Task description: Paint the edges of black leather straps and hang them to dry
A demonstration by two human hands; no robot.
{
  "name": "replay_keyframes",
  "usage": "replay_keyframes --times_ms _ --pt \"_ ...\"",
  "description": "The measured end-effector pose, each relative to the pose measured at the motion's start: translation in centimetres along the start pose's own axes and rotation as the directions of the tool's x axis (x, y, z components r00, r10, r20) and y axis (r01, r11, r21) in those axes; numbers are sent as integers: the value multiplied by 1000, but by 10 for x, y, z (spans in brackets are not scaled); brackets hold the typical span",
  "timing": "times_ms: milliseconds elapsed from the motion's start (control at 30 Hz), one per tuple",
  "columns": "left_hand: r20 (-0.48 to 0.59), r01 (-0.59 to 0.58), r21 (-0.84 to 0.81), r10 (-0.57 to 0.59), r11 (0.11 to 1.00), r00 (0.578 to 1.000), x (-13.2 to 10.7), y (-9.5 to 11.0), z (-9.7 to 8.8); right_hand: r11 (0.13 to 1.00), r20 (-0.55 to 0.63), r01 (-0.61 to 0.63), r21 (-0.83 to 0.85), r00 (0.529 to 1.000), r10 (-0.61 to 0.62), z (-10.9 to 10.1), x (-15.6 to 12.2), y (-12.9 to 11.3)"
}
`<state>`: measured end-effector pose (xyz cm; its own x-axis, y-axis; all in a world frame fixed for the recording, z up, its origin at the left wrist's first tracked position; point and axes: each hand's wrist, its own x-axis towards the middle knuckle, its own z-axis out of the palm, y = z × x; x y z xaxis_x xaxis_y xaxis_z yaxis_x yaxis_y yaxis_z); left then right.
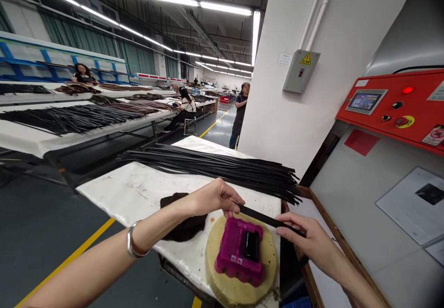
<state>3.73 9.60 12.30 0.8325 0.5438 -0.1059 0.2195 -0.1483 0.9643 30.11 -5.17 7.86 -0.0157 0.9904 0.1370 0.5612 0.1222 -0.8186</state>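
A flat black strip (258,214) is stretched between my two hands. My left hand (224,198) pinches its left end between thumb and fingers, with a silver bangle on the wrist. Farther right, my right hand (307,236) grips the same strip, which runs on below that hand. Under the strip sits a magenta plastic box (239,252) with a black glossy piece in its top, resting on a round yellowish pad (217,278). Behind my hands lies a long bundle of black strips (222,167). A dark brown cloth-like piece (183,227) lies partly behind my left forearm.
The white-covered table (121,187) stands in front of me. On the right are a red control panel (391,109) and a white pillar (277,127). Long tables with many strips (69,116) stand at the left. Several people are farther off, one standing beside the pillar (240,113).
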Motion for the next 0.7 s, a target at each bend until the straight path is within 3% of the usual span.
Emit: replay_keyframes --times_ms 133,233,367,500,600,700 --pt "-14 27 -226 -31 974 999 -4 -13 23 953 -36 253 -168 964 -262 25 -3 -5" --pt "-91 -31 -171 16 985 996 -7 -17 34 896 -55 339 -287 928 -369 31 -6 -7" --pt "-166 -112 33 116 993 979 -12 -16 41 965 12 194 -174 981 -195 25 -9 -14" --pt "-140 -47 204 77 978 987 -13 -19 44 999 157 4 -51 988 4 23 -9 -19" --pt "-132 -19 305 62 952 989 -16 -23 45 997 189 -65 46 980 55 27 -10 -15" --pt "-156 -32 389 100 921 983 -22 -27 49 999 161 -46 0 986 46 33 -13 -8"
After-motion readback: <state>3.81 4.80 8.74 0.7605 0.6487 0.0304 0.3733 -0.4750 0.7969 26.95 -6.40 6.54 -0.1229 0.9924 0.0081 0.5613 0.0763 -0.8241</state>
